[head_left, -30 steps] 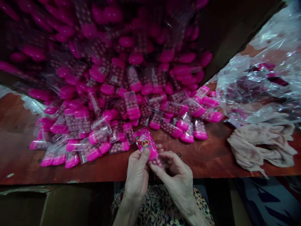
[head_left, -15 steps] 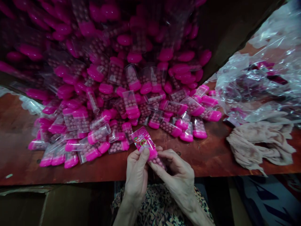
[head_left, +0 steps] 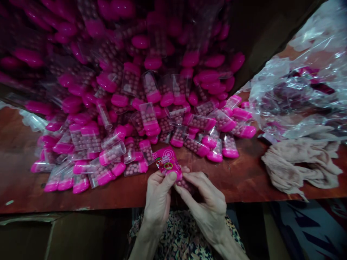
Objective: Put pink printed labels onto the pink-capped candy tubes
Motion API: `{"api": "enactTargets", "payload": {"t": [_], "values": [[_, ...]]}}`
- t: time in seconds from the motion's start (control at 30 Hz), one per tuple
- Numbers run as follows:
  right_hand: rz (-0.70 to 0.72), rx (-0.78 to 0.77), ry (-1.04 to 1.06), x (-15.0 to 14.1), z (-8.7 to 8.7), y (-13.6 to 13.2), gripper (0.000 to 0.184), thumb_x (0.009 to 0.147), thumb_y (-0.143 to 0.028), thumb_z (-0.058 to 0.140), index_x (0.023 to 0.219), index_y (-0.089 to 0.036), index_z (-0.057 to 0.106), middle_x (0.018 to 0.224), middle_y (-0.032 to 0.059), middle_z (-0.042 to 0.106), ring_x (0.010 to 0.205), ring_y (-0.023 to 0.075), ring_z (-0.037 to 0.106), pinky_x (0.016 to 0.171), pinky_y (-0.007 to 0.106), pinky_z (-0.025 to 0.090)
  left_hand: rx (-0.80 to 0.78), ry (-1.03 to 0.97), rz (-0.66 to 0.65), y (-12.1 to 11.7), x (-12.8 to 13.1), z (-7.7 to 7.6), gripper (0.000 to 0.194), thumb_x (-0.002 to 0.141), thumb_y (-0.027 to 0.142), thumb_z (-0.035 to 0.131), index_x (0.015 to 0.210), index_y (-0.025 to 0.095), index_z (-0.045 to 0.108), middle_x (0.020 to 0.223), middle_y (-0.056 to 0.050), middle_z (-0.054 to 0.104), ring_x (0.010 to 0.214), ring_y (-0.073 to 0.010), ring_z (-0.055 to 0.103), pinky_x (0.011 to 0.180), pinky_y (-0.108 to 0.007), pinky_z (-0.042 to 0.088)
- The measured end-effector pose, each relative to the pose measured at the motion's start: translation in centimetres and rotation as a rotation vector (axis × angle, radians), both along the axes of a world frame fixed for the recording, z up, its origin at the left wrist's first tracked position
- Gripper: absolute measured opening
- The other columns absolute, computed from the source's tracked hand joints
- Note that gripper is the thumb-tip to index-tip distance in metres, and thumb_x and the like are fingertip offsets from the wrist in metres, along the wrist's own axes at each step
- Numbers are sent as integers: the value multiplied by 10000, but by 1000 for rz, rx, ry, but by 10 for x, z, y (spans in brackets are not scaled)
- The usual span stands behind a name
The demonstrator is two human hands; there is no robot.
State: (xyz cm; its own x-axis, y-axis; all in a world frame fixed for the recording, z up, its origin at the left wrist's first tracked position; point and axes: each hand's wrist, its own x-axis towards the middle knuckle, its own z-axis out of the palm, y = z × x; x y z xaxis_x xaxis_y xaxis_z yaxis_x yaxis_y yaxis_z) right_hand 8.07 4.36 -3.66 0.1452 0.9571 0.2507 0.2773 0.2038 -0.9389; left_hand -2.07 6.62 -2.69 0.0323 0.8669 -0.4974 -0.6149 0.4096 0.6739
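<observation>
Close view at the near edge of a reddish wooden bench (head_left: 244, 180): a printed pink card (head_left: 166, 162) against a magenta-capped tube of pink beads (head_left: 185, 184), both hands on it. Left hand (head_left: 158, 196) pinching card and cap, thumb on top; right hand (head_left: 204, 206) in a narrow grip on the bead end, fingertips partly hidden. Far and left, a heap of similar tubes (head_left: 162, 119); right, a crumpled clear plastic bag (head_left: 282, 97) and a pale cloth (head_left: 298, 162).

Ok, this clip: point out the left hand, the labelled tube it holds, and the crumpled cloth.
Left hand (head_left: 158, 196), head view, on the back of the hand.
Labelled tube (head_left: 167, 163), head view, on the pink label.
Cloth (head_left: 298, 164), head view, on its middle.
</observation>
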Motion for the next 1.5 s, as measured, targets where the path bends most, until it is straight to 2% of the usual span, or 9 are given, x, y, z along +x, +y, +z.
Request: {"api": "enactTargets", "payload": {"t": [0.13,0.23,0.37,0.47,0.53,0.83,1.0,1.13,1.5], "values": [[-26,23,-17,0,1,-2,305,730,-82,684,991,-239,661,854,27,678,762,165,651,682,291,567,-24,27,-22,-1,2,1,148,655,243,751,744,126,729,709,-81,727,697,-198,664,736,-327,511],[-36,-96,81,1,-2,-2,272,737,-126,697,979,-239,650,866,22,671,765,157,656,697,280,570,-42,15,-33,-2,2,2,188,650,274,755,755,121,724,682,-73,714,653,-189,653,692,-325,517],[36,-248,228,1,-1,-2,364,679,-202,758,1021,-244,641,942,27,698,805,172,678,705,269,578,-66,-14,48,-2,-1,2,174,698,300,722,756,137,707,727,-57,716,673,-166,649,708,-304,510],[127,-387,273,-1,3,-3,223,728,-220,714,943,-222,655,819,7,719,658,131,675,586,204,565,-77,-26,59,-2,-3,3,176,737,301,690,805,139,706,773,-70,725,706,-169,653,718,-301,507],[120,-425,297,-1,5,-5,122,759,-234,684,875,-205,661,737,-1,707,589,112,655,530,181,545,-62,-23,36,-2,-3,3,188,749,306,678,822,136,711,812,-83,731,691,-162,650,716,-300,507],[24,-409,337,-2,10,-7,113,738,-273,699,813,-191,678,647,-5,674,460,90,575,418,177,495,1,-39,-87,-3,-3,4,242,680,324,732,804,117,731,801,-121,735,738,-221,666,703,-328,511],[7,-362,188,-4,9,-11,89,751,-241,686,831,-204,683,671,-2,692,552,120,630,489,191,523,-1,-20,-35,-6,-3,5,181,737,286,686,823,134,731,828,-107,737,736,-199,663,699,-311,515],[-53,-326,163,-4,7,-13,100,734,-225,702,833,-213,687,694,-8,706,580,126,650,545,201,545,7,-57,-84,-7,0,6,168,744,254,679,827,118,733,838,-118,734,763,-204,664,715,-305,512],[-74,-350,221,-11,5,-14,80,759,-261,684,826,-218,674,649,-14,678,524,109,604,493,200,524,-40,-60,88,-10,6,10,236,743,357,679,805,136,732,803,-108,739,736,-208,673,692,-309,522]]}}
